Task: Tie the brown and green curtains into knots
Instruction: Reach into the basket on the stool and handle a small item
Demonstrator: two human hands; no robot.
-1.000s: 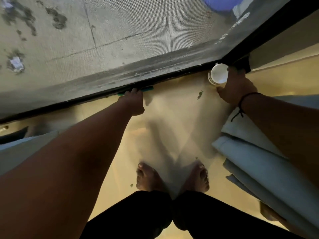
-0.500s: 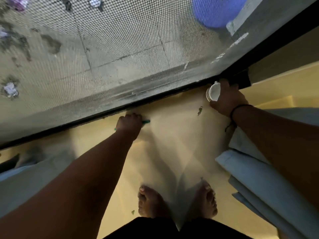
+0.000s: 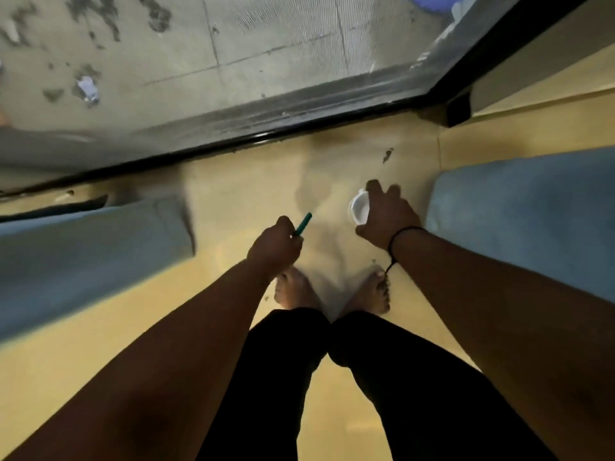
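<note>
I look straight down at a yellowish floor [image 3: 233, 201] by a window. My left hand [image 3: 274, 246] grips a thin green stick [image 3: 303, 223] that pokes up and to the right out of its fist. My right hand [image 3: 387, 219] holds a small white cup [image 3: 358, 207] from above, fingers curled round its rim. A pale blue-green curtain [image 3: 83, 247] hangs at the left, and another pale blue-green curtain [image 3: 519, 207] hangs at the right. Neither hand touches a curtain. No brown curtain shows.
A black window frame [image 3: 299, 131] runs across the view, with a mesh screen and stained concrete [image 3: 233, 44] outside. My bare feet [image 3: 296, 291] and black trousers [image 3: 332, 377] stand at the centre. A dark speck [image 3: 387, 155] lies on the floor near the frame.
Both hands have drawn back from the window frame toward my body, the left with the green stick and the right with the white cup. The view has tilted and the curtains now show on both sides.
</note>
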